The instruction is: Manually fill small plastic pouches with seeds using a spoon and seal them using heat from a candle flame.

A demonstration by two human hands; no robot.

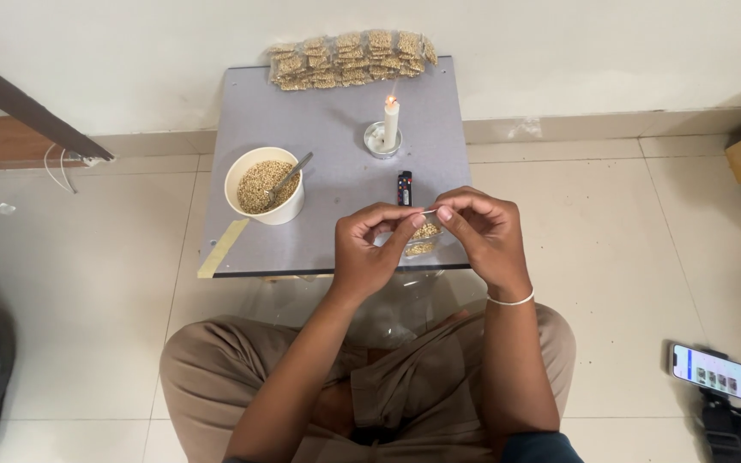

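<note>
Small clear bag of grain pinched at its top edge between left hand and right hand, just below the middle of the frame, over the near edge of the grey table. Both hands closed on the bag's mouth, thumbs and forefingers meeting; bag hanging beneath, partly hidden by the fingers.

Lit candle in a small holder, upper middle of the frame, well apart from the hands. Lighter just above the knuckles. Bowl of grain with a spoon, left of centre. Row of filled bags along the far edge, top of the frame. Phone on the floor, lower right.

Risks, as judged: loose pinch likely to let grain spill onto the lap; plastic brought too close to the flame likely to melt through rather than seal; fingers near the flame open to a burn; candle liable to tip from a knock on the table edge.
</note>
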